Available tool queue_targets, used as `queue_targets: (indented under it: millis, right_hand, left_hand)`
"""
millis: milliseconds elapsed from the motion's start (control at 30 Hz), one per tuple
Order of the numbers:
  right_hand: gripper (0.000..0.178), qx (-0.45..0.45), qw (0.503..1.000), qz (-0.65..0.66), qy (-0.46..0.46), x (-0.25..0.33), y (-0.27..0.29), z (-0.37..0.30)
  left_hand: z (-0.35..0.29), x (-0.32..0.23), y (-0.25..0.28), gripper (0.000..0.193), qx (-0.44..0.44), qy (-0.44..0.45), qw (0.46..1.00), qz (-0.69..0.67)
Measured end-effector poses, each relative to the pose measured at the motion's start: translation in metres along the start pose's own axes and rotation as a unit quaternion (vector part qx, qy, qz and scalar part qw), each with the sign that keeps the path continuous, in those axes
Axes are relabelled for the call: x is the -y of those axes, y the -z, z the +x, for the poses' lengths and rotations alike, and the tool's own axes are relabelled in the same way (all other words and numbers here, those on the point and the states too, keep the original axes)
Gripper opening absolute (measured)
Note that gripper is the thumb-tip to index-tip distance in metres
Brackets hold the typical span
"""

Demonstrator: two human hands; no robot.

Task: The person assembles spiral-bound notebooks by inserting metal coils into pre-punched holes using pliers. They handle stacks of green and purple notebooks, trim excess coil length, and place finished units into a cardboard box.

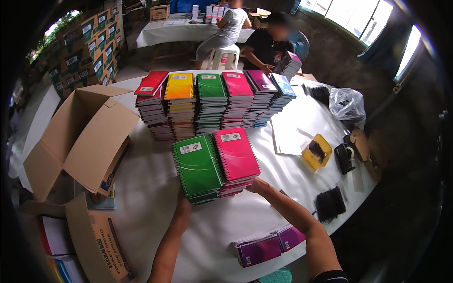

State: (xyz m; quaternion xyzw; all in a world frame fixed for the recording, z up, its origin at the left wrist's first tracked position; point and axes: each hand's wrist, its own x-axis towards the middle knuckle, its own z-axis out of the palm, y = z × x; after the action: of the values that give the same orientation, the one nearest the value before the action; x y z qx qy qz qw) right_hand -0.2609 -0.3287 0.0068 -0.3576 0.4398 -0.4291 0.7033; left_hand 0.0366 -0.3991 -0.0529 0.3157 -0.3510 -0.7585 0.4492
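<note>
Two stacks of spiral notebooks stand side by side before me, a green notebook stack (pixel 198 165) and a pink notebook stack (pixel 238 155). My left hand (pixel 184 200) grips the green stack low on its near left side, fingers mostly hidden beneath. On the other side, my right hand (pixel 256 186) holds the lower near corner of the pink stack. Behind them is a row of tall notebook stacks: red (pixel 152 84), yellow (pixel 179 87), green (pixel 212 86), pink (pixel 238 85), purple (pixel 261 81) and light blue (pixel 283 86).
An open carton (pixel 101 137) stands left; another carton (pixel 101 240) below it holds notebooks. Purple covers (pixel 259 250) lie near the front edge. Rightward are a yellow container (pixel 317 150), tape dispenser (pixel 345 159), black spiral wires (pixel 330 204) and plastic bag (pixel 347 106). A co-worker (pixel 264 49) handles notebooks opposite.
</note>
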Motion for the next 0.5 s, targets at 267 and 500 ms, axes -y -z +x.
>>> queue_targets:
  millis: [267, 500]
  right_hand:
    - [0.047, -0.198, 0.876, -0.439, 0.029, 0.096, -0.017, -0.177]
    - [0.026, -0.455, 0.734, -0.503, 0.040, -0.038, 0.054, -0.395]
  left_hand:
    - [-0.013, -0.011, 0.030, 0.057, -0.060, -0.076, 0.993, -0.061]
    - [-0.159, -0.015, -0.039, 0.057, -0.128, -0.008, 0.986, 0.108]
